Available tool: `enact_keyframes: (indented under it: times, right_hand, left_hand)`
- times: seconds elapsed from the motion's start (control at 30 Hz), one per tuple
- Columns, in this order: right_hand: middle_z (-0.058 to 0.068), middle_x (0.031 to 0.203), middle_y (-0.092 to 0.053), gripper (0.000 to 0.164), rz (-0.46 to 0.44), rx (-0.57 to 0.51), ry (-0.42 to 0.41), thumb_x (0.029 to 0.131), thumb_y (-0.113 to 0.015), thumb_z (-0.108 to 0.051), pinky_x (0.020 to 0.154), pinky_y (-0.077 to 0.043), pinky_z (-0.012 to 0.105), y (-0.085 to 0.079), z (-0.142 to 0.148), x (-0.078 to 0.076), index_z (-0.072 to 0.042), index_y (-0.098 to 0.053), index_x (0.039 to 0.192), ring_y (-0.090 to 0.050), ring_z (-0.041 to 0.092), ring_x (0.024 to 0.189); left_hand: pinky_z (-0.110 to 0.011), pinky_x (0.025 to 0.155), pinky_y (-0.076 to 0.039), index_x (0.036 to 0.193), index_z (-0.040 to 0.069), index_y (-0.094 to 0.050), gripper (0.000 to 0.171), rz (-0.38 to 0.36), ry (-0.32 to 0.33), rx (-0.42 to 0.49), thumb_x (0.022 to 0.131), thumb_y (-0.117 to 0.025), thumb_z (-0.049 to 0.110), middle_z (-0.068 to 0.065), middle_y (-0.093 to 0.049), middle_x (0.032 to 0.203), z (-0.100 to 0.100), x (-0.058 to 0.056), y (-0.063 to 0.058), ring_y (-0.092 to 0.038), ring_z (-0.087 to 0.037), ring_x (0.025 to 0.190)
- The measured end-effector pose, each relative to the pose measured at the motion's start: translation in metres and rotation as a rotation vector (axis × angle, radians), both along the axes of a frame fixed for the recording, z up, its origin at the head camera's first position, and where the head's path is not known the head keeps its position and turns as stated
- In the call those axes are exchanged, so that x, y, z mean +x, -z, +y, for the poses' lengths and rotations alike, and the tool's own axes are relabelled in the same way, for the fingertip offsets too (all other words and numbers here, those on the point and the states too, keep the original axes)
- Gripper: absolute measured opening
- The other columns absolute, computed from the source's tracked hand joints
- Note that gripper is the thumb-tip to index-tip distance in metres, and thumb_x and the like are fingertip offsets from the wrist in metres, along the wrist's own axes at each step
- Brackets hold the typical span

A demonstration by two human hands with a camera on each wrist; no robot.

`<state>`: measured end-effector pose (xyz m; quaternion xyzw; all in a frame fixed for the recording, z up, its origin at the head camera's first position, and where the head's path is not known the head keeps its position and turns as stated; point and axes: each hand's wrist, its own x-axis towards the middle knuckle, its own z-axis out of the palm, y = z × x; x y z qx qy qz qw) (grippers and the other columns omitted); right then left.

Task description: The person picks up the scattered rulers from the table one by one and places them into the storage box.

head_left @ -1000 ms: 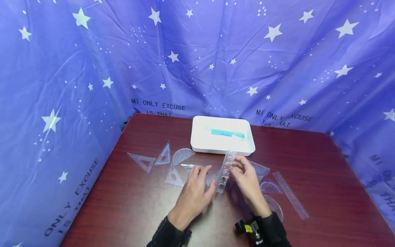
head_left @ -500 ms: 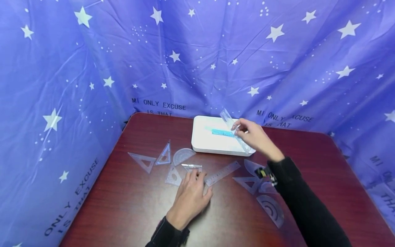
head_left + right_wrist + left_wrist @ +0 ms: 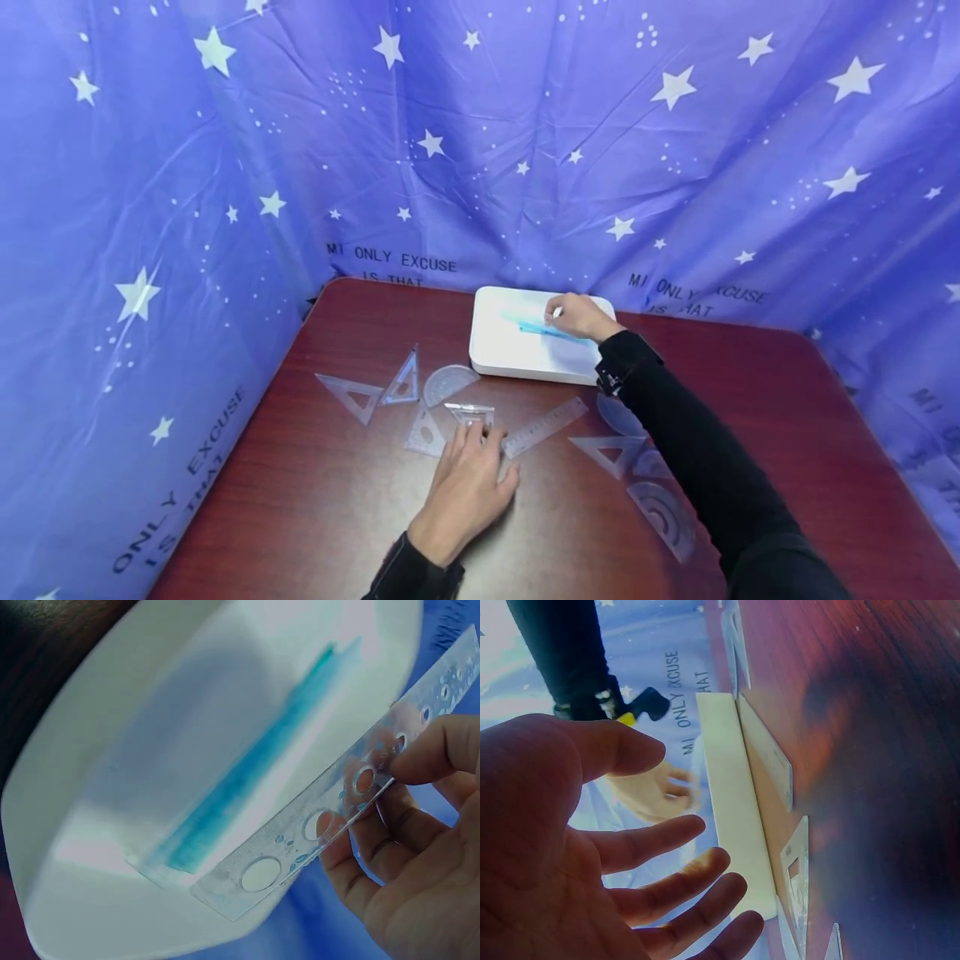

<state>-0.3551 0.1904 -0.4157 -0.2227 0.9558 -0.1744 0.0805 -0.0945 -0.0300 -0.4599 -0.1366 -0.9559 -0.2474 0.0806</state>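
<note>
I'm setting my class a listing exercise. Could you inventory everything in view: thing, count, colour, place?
White tray: 1, white, far middle of table
Held ruler: 1, clear with round holes, over the tray
Blue strip: 1, blue, in the tray
Clear ruler: 1, clear, on the table, in front of the tray
Set squares: 5, clear, one bluish; four left, one right
Protractors: at least 3, clear; one left, others right, partly hidden
Table: 1, reddish-brown, underneath
Curtain: at least 1, purple-blue with white stars, behind
Sleeves: 2, black, on both arms
Left hand: 1, bare, near the set squares
Right hand: 1, bare, holding the held ruler
</note>
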Motion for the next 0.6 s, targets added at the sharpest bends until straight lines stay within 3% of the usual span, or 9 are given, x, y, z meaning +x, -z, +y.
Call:
enact_keyframes:
  times: [0.2,0.4,0.53,0.6]
  right_hand:
    - [0.02,0.113,-0.075,0.012,-0.059,0.081,-0.014,0.097,-0.066,-0.01,0.11,-0.05,0.053,0.019,-0.005,-0.01,-0.001,-0.074,0.094,-0.065,0.037,0.11]
    - [0.02,0.118,-0.075,0.015,-0.11,0.145,-0.028,0.099,-0.07,-0.014,0.117,-0.047,0.053,0.023,-0.007,-0.017,-0.001,-0.076,0.095,-0.065,0.041,0.121]
    - [0.021,0.12,-0.076,0.009,-0.123,0.13,-0.021,0.095,-0.071,-0.004,0.116,-0.048,0.053,0.024,-0.006,-0.019,0.0,-0.078,0.1,-0.066,0.041,0.121]
    - [0.022,0.117,-0.076,0.014,-0.112,0.115,-0.022,0.09,-0.068,0.003,0.112,-0.05,0.052,0.025,-0.006,-0.02,0.0,-0.077,0.101,-0.067,0.041,0.118]
  left_hand:
    - [-0.049,0.099,-0.055,0.128,0.007,-0.071,0.041,-0.024,-0.002,-0.013,0.094,-0.078,0.028,-0.015,-0.067,0.127,0.002,0.002,0.0,-0.062,-0.033,0.119]
    - [-0.047,0.097,-0.054,0.127,0.008,-0.071,0.04,-0.039,-0.004,-0.024,0.094,-0.077,0.029,-0.013,-0.067,0.126,0.003,0.002,0.0,-0.061,-0.03,0.117]
    - [-0.046,0.096,-0.054,0.128,0.008,-0.071,0.041,-0.028,-0.01,-0.028,0.093,-0.078,0.029,-0.013,-0.068,0.125,0.002,0.002,-0.001,-0.061,-0.029,0.115]
    - [-0.046,0.096,-0.054,0.128,0.007,-0.071,0.042,-0.02,-0.016,-0.03,0.093,-0.078,0.029,-0.012,-0.068,0.123,0.001,0.001,-0.001,-0.061,-0.029,0.114]
